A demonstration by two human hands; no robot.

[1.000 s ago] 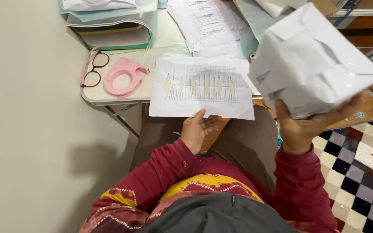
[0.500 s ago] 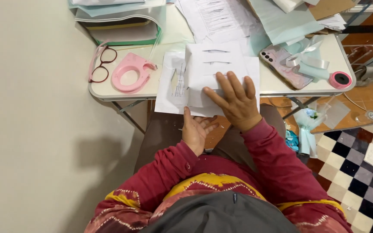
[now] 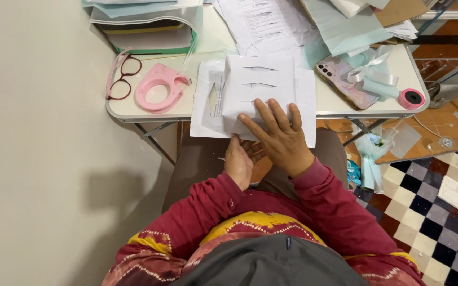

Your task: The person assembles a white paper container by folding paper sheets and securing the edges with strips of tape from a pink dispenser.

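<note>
The right hand (image 3: 279, 135) lies flat, fingers spread wide, on a white paper-wrapped parcel (image 3: 258, 87) at the near edge of the small white table (image 3: 149, 112). The flat palm pins the parcel rather than gripping it, which appears to keep its folds from lifting. The parcel rests on a printed sheet (image 3: 306, 108) that overhangs the table edge towards the lap. The left hand (image 3: 241, 159) sits just below that edge, palm up and fingers loosely curled, touching the underside of the overhanging paper; it seems to support the sheet, though whether it pinches anything cannot be told, since the right hand and the paper cover its fingertips.

To the left of the parcel lie a pink tape dispenser (image 3: 160, 92) and a pair of red-framed glasses (image 3: 123, 74), both well apart from the hands. To the right lie a phone (image 3: 343, 79) in a patterned case and a pale blue tool with a pink roll (image 3: 412, 98), with white ribbon across it. Stacked papers and folders (image 3: 149, 24) at the far edge are cut off by the frame.
</note>
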